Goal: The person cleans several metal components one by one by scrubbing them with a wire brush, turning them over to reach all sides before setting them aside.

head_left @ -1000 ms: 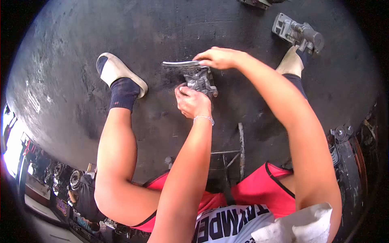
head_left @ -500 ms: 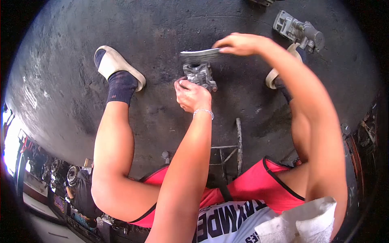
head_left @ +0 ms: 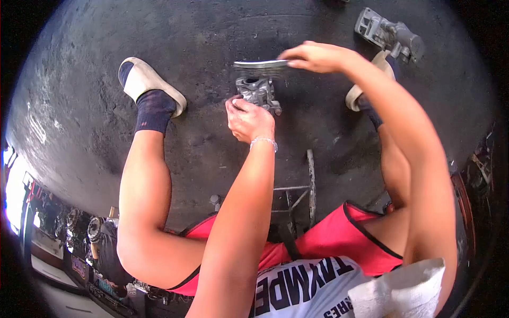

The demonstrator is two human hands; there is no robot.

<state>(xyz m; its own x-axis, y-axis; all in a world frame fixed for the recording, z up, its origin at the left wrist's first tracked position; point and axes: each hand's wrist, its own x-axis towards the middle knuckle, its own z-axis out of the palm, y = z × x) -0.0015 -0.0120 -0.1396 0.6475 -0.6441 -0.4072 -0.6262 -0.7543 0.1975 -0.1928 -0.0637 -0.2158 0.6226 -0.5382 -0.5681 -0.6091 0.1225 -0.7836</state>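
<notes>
A small grey cast-metal part [head_left: 257, 91] stands on the dark, greasy floor in front of me. My left hand [head_left: 248, 120] grips its near side and holds it in place. My right hand [head_left: 313, 56] holds the end of a flat grey strip, a file or sanding pad [head_left: 261, 65], which hovers level just above the part's top. Whether the strip touches the part I cannot tell. A thin bracelet sits on my left wrist.
A second, larger grey metal assembly [head_left: 391, 36] lies at the far right near my right foot [head_left: 367, 87]. My left foot in a white slipper [head_left: 150, 85] rests at the left. A metal stool frame [head_left: 297, 195] stands under me. A white cloth [head_left: 398, 290] lies on my right leg.
My right hand lifted the flat strip off the part and swung it right and away; it now hovers above. My left hand kept its hold. My right foot slid outward.
</notes>
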